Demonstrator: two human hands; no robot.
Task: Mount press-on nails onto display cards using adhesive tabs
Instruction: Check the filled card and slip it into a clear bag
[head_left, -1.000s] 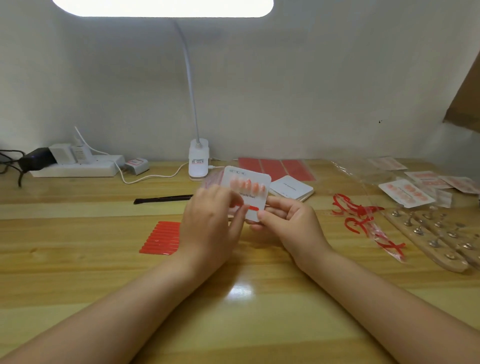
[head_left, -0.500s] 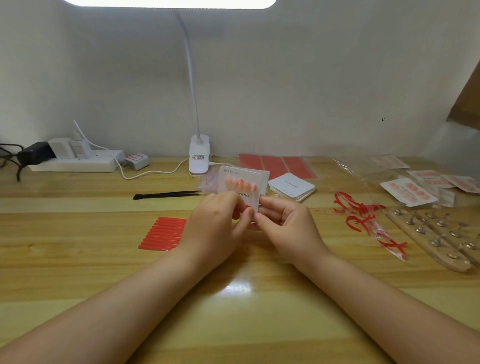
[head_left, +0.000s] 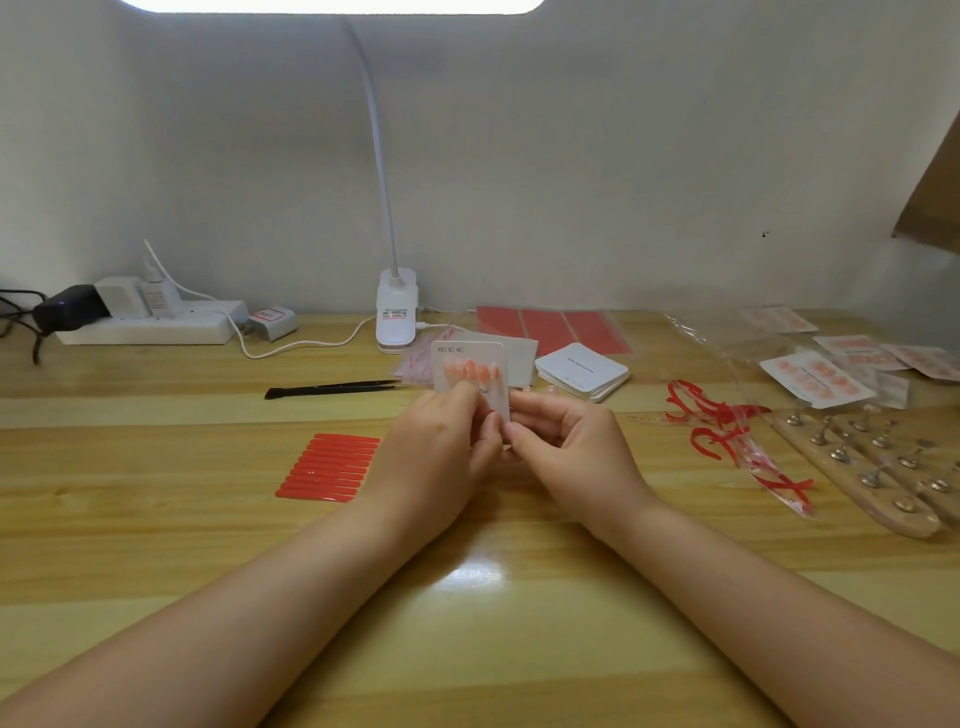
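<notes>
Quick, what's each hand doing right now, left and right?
Left hand: holds the display card upright, fingers curled round its lower part.
Right hand: fingers curled, thumb and fingertip pinching at the card's lower edge.

Since a second ago the display card (head_left: 470, 376) has turned more upright and edge-on in front of the lamp base (head_left: 397, 312). The left hand (head_left: 441, 452) and right hand (head_left: 566, 447) have closed together at its lower corner, covering the red adhesive tab seen earlier.
</notes>
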